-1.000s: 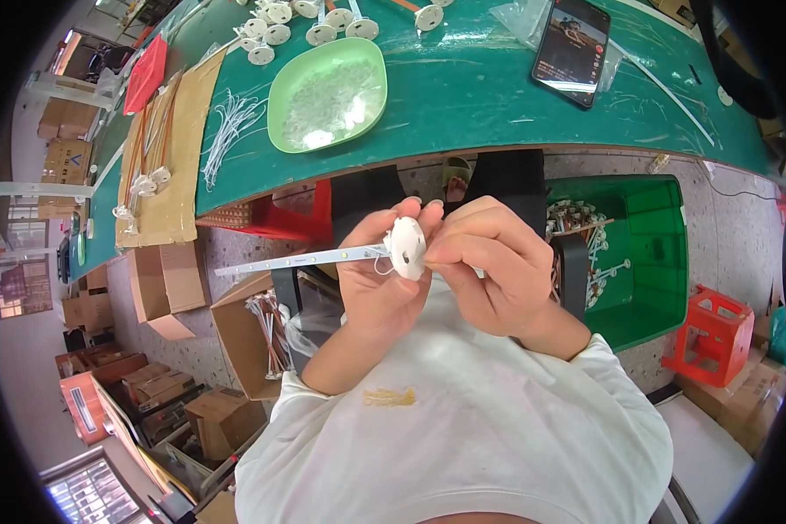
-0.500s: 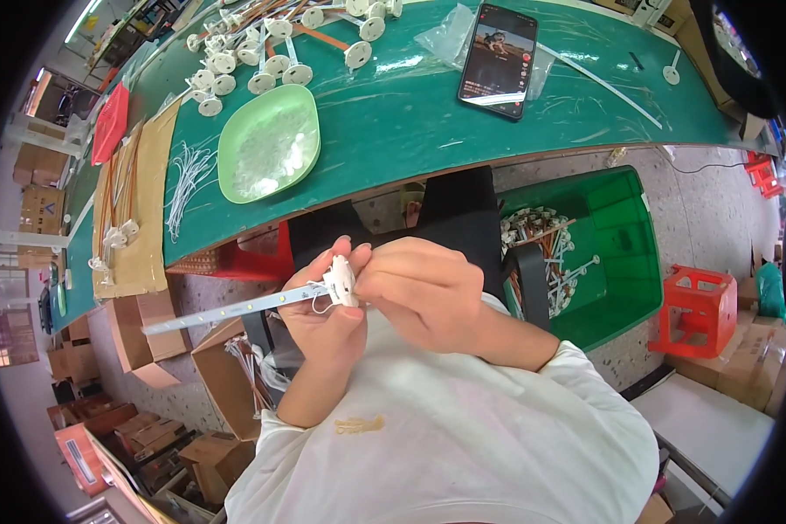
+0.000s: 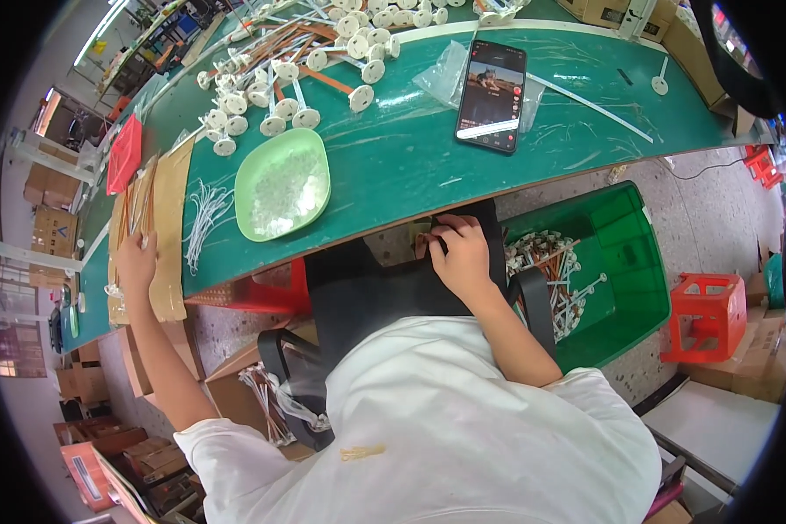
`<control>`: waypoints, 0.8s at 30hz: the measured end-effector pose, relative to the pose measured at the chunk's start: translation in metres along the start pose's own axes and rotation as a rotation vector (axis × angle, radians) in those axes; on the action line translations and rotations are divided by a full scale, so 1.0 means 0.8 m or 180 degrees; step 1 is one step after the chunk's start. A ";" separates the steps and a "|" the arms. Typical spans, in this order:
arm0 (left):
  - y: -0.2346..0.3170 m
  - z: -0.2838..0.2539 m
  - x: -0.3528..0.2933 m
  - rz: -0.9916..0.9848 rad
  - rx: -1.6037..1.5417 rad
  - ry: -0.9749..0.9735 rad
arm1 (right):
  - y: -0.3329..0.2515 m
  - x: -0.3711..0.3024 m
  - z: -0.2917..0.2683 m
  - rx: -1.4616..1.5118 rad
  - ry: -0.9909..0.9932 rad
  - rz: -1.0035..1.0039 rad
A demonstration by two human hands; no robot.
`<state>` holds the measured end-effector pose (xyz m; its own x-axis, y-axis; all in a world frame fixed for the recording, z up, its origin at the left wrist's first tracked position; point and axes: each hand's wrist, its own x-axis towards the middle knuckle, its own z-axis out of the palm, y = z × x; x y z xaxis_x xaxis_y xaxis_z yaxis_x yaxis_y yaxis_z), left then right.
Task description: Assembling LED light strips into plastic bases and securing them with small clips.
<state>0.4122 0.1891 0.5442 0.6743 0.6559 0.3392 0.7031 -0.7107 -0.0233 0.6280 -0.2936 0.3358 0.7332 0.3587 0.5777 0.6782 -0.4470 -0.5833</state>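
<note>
Change: half a second ago both hands were together in front of the chest, holding a white round disc on a long thin white stick; now they are well apart and that piece is no longer in them.
Left hand: the left hand (image 3: 136, 260) is stretched far out to the left, arm almost straight, palm down on the brown cardboard sheet (image 3: 168, 229) at the left end of the worktop (image 3: 410, 148). The fingers lie flat and spread; it grips nothing I can see.
Right hand: the right hand (image 3: 459, 253) is near the body, at the near edge of the worktop, fingers curled down. If they pinch something small, I cannot tell.
White strips: a loose bundle of thin white strips (image 3: 203, 218) lies just right of the cardboard, near the left hand.
Bowl: a light green, smooth plastic bowl (image 3: 281, 185) holds small white pieces.
Disc parts: many white round disc parts with sticks (image 3: 279, 79) lie on the far side of the worktop.
Phone: a dark smartphone (image 3: 491, 94) lies flat, screen lit.
Bin: a green plastic bin (image 3: 629, 262) on the floor at the right holds finished stick parts.
</note>
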 end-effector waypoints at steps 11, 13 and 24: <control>0.065 -0.045 -0.011 -0.0303 0.1009 -0.0148 | 0.051 -0.018 0.041 -0.1261 -0.0838 0.0617; 0.084 -0.043 -0.003 0.0050 0.0850 0.0243 | 0.051 -0.015 0.043 -0.1176 -0.0731 0.0671; 0.394 -0.029 0.033 0.2460 -0.1101 0.0154 | 0.064 -0.018 0.051 -0.0924 -0.0529 0.0639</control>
<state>0.6467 -0.0235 0.5679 0.9209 -0.0523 0.3863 -0.0655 -0.9976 0.0211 0.6544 -0.2879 0.2743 0.8641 0.3577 0.3541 0.4958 -0.7265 -0.4758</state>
